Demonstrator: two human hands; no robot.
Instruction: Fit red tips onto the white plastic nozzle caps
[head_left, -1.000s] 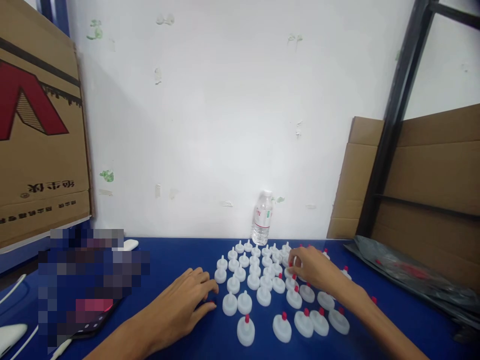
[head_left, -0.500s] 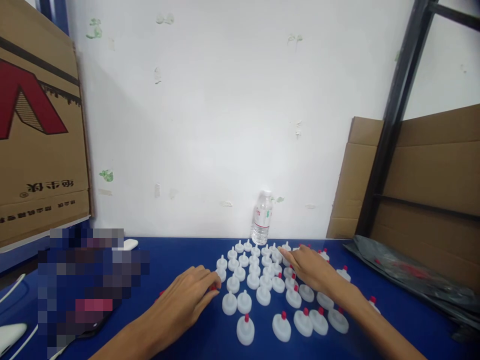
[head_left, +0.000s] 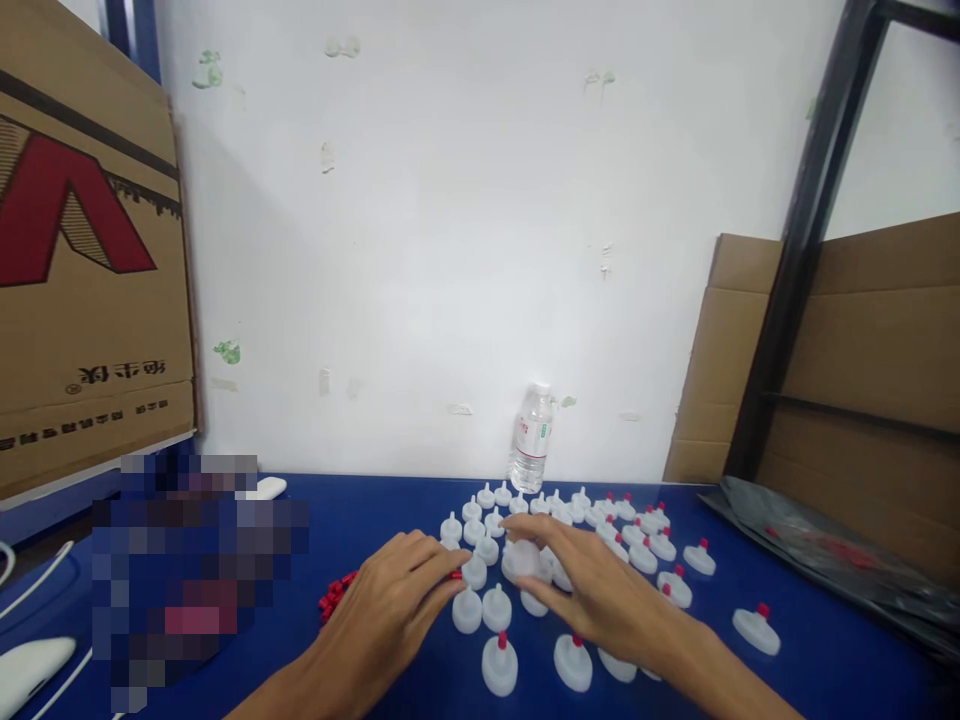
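My left hand (head_left: 401, 595) is closed in a pinch on a small red tip cap (head_left: 456, 575), which pokes out past the fingertips. To its right, my right hand (head_left: 581, 575) grips a white plastic nozzle cap (head_left: 529, 560) between thumb and fingers, tilted above the others. Several white nozzle caps with bare spouts, such as one nozzle cap (head_left: 466, 610), stand upright on the blue table. Others wear red tips, among them a red-tipped nozzle cap (head_left: 499, 668) near the front. A pile of loose red tip caps (head_left: 335, 597) lies left of my left hand, partly hidden.
A clear water bottle (head_left: 532, 440) stands against the white wall (head_left: 450, 220). On the left are a large cardboard box (head_left: 97, 250), a pixelated patch and white cables. Dark plastic sheeting (head_left: 825, 560) lies along the right edge, beside cardboard panels (head_left: 724, 370).
My right hand has come back from the far rows toward my left hand and now holds a white nozzle cap. The view has shifted slightly, showing more of the red pile.
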